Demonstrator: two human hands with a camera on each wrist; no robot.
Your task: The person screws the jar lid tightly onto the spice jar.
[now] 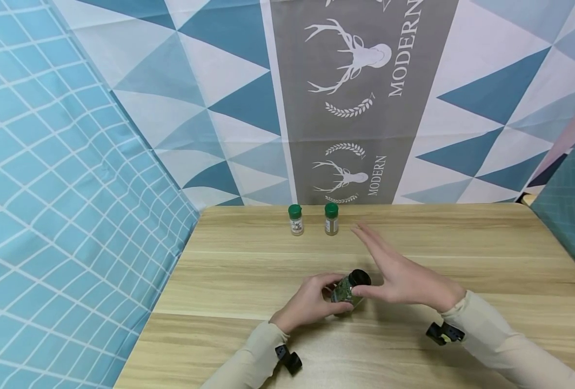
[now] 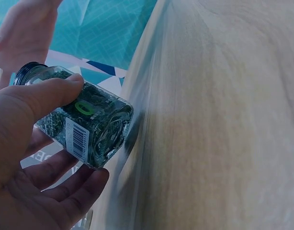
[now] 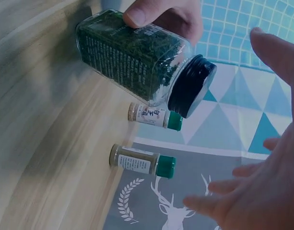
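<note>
A clear jar of dried green herbs (image 1: 343, 292) with a black screw lid is held by my left hand (image 1: 312, 300), thumb on one side and fingers around the other. In the left wrist view the jar (image 2: 89, 115) shows a barcode label and leans over the table. My right hand (image 1: 399, 275) is spread beside the lid, its fingers apart. In the right wrist view a gap separates that hand (image 3: 262, 182) from the black lid (image 3: 192, 86). Whether the jar's base touches the table is hard to tell.
Two small spice jars with green caps stand near the table's back edge: one with a white label (image 1: 296, 221), the other brownish (image 1: 332, 220). A patterned cloth (image 1: 239, 102) hangs behind the wooden table (image 1: 219, 286). Blue checked cloth (image 1: 64, 189) hangs at the left.
</note>
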